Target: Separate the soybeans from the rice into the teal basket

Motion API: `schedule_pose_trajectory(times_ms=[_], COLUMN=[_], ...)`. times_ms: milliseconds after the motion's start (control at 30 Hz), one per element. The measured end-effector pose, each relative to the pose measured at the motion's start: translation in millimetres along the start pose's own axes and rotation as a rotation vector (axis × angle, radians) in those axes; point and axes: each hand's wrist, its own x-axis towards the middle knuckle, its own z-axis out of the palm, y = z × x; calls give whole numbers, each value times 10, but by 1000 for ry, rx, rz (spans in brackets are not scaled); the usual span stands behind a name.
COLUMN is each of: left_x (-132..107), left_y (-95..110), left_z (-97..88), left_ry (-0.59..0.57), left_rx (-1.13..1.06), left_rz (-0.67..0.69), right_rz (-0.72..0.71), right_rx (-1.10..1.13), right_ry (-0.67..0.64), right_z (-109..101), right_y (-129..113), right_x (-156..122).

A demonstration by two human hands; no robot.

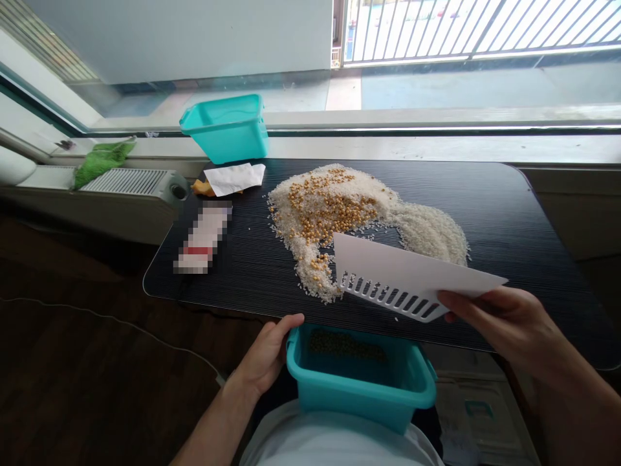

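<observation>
Mostly unsorted, the rice-and-soybean pile [339, 207] lies beyond the nearer teal bin [354, 398], its rim gripped by the left hand [266, 353], while the right hand [499, 320] grasps a slotted scraper [402, 281].

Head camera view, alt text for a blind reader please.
A right hand holds a white slotted scraper at the edge of a pile of rice and yellow beans on a black table; the left hand grips a teal tub below the table edge.

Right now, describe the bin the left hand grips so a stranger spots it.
Find the dark table, then its near edge. The teal bin sits just below it, left hand on its rim. Unlike its twin on the window ledge, it holds dark-green beans.
</observation>
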Motion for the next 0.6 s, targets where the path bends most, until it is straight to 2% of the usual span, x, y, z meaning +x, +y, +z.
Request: schedule_pose_trajectory(times_ms=[67,167,400,600], left_x=[0,4,3,-8], left_y=[0,3,15,17], left_z=[-6,-14,-6,-2], left_ry=[1,6,-12,4], left_rx=[4,10,11,-4], left_rz=[-5,-6,-19,-21], right_rz=[5,-6,19,31], right_rx=[-15,-18,11,31], right_ry=[-39,-3,-77,-100], right_z=[-98,-158,-84,-122], right_y=[31,59,29,-21], right_x=[5,-20,-2,-18])
